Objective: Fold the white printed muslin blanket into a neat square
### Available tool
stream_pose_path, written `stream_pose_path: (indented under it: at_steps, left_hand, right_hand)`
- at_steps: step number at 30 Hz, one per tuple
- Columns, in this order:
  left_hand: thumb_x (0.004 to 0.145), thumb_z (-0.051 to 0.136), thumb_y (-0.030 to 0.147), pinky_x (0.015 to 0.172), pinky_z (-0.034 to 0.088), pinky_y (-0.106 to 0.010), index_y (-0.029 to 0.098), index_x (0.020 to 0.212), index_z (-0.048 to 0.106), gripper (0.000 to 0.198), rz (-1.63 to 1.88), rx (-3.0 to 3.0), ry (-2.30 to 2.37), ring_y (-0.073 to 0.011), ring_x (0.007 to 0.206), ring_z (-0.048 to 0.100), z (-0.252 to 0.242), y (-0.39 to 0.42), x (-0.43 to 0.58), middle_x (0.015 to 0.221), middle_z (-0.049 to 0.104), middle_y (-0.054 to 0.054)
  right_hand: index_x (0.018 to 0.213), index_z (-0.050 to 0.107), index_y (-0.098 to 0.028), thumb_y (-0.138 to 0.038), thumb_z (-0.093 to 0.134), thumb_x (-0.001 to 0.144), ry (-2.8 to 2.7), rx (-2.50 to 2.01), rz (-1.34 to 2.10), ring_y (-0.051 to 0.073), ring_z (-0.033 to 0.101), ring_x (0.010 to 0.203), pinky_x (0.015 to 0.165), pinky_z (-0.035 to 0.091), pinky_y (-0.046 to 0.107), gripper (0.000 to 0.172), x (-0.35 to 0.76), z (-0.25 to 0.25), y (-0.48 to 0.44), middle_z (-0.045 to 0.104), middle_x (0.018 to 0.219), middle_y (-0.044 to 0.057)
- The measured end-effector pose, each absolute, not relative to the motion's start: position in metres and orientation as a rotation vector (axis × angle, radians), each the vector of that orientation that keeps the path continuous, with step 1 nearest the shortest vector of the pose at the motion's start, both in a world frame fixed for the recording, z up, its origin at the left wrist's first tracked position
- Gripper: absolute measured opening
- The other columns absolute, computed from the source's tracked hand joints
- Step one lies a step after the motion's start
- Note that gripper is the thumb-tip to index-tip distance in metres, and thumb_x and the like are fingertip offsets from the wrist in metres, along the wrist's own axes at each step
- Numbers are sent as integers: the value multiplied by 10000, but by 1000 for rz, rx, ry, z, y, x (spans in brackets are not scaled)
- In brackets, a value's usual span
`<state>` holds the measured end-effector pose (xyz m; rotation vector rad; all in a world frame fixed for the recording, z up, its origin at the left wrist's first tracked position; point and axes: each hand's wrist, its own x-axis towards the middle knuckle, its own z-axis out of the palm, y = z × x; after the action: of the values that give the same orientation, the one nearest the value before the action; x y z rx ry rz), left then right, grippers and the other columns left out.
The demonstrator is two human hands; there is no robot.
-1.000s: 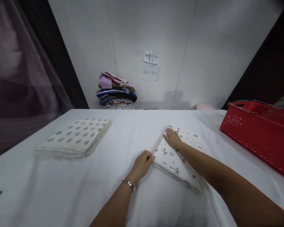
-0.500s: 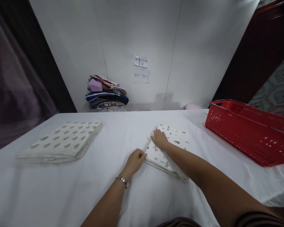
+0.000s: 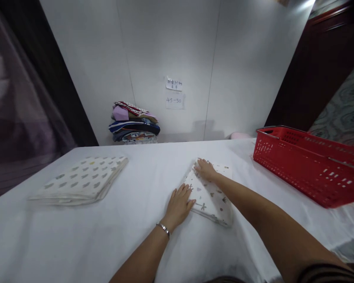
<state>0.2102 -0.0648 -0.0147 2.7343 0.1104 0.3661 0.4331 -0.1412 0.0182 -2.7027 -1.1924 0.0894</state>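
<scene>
A folded white cloth printed with small grey and brown motifs lies on the white-covered table in front of me. My left hand rests on its left edge, fingers stretched out and the palm down. Farther back, my right hand lies flat on the cloth's upper part, its fingers extended. The right forearm crosses over and hides part of the cloth's right side. Off to the left sits a second folded white cloth with grey cloud-like shapes, touched by neither hand.
A red perforated basket with metal handles stands on the table's right side. Behind the table's far edge is a stack of folded fabrics against the wall. Two paper notes are stuck on the wall. A sheer curtain hangs at left.
My left hand has gone from pinching the cloth's left corner to lying flat on its edge. The right hand has slid slightly to the right on the cloth. The view has shifted a little.
</scene>
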Motion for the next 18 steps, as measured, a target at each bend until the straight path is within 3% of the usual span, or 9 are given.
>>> stream_pose_path:
  at_steps: [5, 13, 18]
  left_hand:
    - [916, 354, 409, 1088, 202, -493, 252, 1311, 426, 431, 335, 2738, 145, -231, 1355, 228, -14, -64, 209, 1434, 355, -47]
    - [918, 352, 418, 1093, 181, -505, 262, 1322, 409, 437, 299, 2712, 178, -225, 1352, 234, -12, -64, 209, 1433, 357, -37]
    - [911, 376, 415, 1080, 224, -484, 263, 1273, 478, 407, 297, 2596, 184, -230, 1331, 284, -9, -61, 211, 1393, 421, -32]
  right_hand:
    - [1382, 311, -187, -500, 275, 915, -1202, -2721, 105, 249, 181, 1347, 1051, 154, 476, 564, 459, 8, -143, 284, 1458, 105]
    - [1429, 232, -177, -520, 212, 917, -1202, -2755, 114, 230, 121, 1369, 1074, 94, 464, 616, 470, -13, -138, 187, 1498, 80]
    - [1394, 314, -173, -497, 325, 899, -1190, -2763, 142, 260, 113, 1369, 1067, 112, 492, 592, 462, 3, -148, 192, 1495, 95]
